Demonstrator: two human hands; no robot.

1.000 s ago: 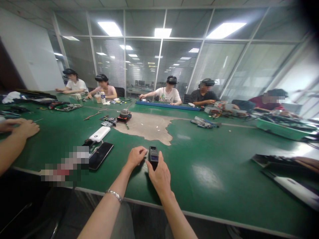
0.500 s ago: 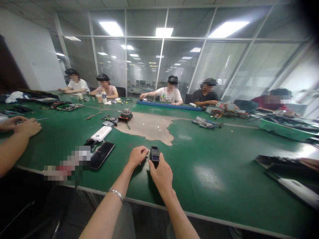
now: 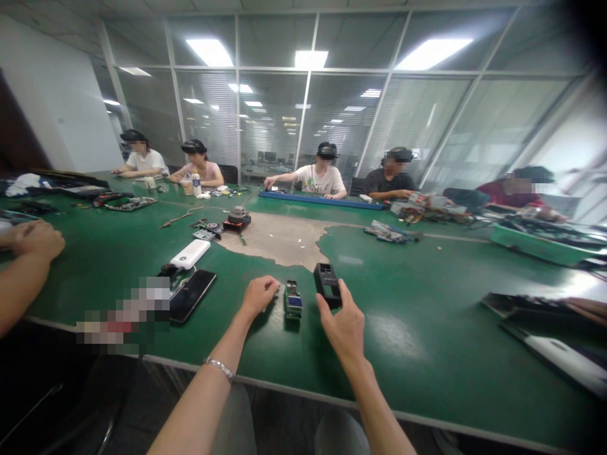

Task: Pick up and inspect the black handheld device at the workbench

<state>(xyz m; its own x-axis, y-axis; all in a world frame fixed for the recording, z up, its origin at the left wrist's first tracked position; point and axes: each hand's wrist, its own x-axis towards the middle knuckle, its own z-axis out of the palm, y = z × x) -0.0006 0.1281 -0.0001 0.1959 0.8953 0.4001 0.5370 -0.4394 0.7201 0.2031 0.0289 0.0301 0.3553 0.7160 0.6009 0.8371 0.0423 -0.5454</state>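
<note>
My right hand [image 3: 345, 319] grips a black plastic housing [image 3: 327, 284] with cut-out openings, thumb on one side and fingers on the other. Left of it, a small circuit board assembly [image 3: 293, 300] with a blue display stands on the green table, touched by neither hand. My left hand [image 3: 260, 296] rests on the table just left of the board, its fingers curled with the tips together. Whether something small sits between those fingertips is hidden.
To the left lie a black smartphone [image 3: 193, 297] and a white power bank [image 3: 190, 253] with a cable. A bare brown patch [image 3: 279, 237] marks the green table [image 3: 427, 354]. Beyond it are a blue strip [image 3: 322, 200] and several seated people. Another person's hands [image 3: 40, 240] are at far left.
My right hand has lifted the black housing off the board assembly and moved it to the right, exposing the board. My left hand has stayed nearly in place.
</note>
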